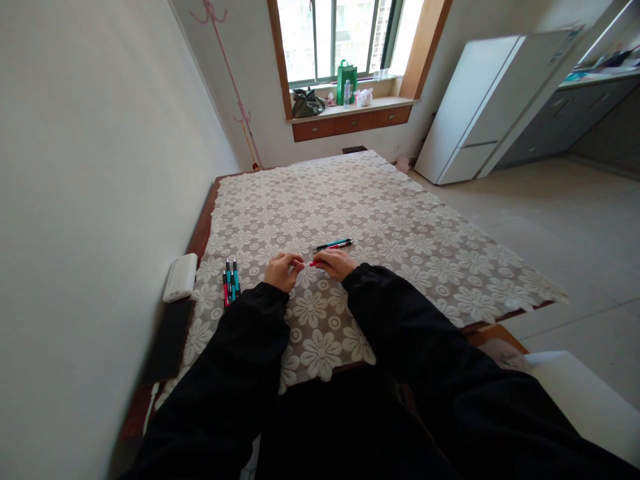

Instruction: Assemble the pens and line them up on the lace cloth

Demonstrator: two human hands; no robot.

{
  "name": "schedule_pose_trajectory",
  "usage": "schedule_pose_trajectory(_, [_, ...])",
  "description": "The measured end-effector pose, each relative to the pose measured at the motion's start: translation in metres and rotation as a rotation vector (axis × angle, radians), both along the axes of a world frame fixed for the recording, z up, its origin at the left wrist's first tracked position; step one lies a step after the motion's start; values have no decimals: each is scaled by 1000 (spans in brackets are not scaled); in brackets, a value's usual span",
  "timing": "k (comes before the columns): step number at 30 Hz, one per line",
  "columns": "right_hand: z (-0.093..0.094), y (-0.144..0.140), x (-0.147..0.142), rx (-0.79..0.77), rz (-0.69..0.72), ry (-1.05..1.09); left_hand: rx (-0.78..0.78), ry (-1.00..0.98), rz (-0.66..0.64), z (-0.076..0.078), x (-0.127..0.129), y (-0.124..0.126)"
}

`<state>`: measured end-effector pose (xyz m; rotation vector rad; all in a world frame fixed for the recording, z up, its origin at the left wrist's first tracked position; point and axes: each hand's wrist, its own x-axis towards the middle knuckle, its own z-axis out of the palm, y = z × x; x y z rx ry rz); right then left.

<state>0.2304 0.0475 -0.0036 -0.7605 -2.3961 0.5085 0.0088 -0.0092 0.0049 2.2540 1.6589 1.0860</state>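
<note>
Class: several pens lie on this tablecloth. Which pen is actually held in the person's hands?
The red pen, held between left hand and right hand. The pair beyond and cluster at left lie untouched.

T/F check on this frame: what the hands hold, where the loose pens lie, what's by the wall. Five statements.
1. Both hands, left hand and right hand, hold one red pen between them. True.
2. Two pens lie on the tablecloth just beyond the hands. True.
3. The group of pens lies to the right of the right hand. False: it lies left of the left hand.
4. A white box sits at the table's wall-side edge. True.
5. The green bag stands on the table. False: it stands on the window sill.
</note>
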Motion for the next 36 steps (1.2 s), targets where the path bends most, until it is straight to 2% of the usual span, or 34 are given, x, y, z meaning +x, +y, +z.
schedule_pose_trajectory(3, [0, 0, 0, 12, 2, 6, -7, -17, 16, 0, 1, -1])
schedule_pose_trajectory(10, [2, -4, -3, -41, 0, -10, 63, -8, -55, 2, 4, -2])
schedule_pose_trajectory(14, [5, -7, -4, -136, -7, 96, 114, -33, -36, 8, 5, -5])
schedule_pose_trajectory(18, [1, -6, -7, -323, -22, 371, 154, -37, 79, 14, 1, -4])
schedule_pose_trajectory(21, [-2, -2, -10, -442, -25, 571, 66, 31, 209, 12, -4, -1])
schedule_pose_trajectory(23, [-3, 0, -11, -479, -34, 631, -35, 109, 285, 8, -6, 1])
schedule_pose_trajectory(26, [-3, 1, -10, -441, -86, 617, -167, 202, 343, 3, -8, 3])
schedule_pose_trajectory(29, [-4, 1, -9, -347, -186, 550, -214, 234, 355, 1, -9, 4])
schedule_pose_trajectory(33, [-7, 2, -7, -233, -276, 437, -168, 224, 332, -1, -9, 4])
schedule_pose_trajectory(36, [-6, 2, -7, -169, -280, 351, -102, 211, 239, -4, -9, 4])
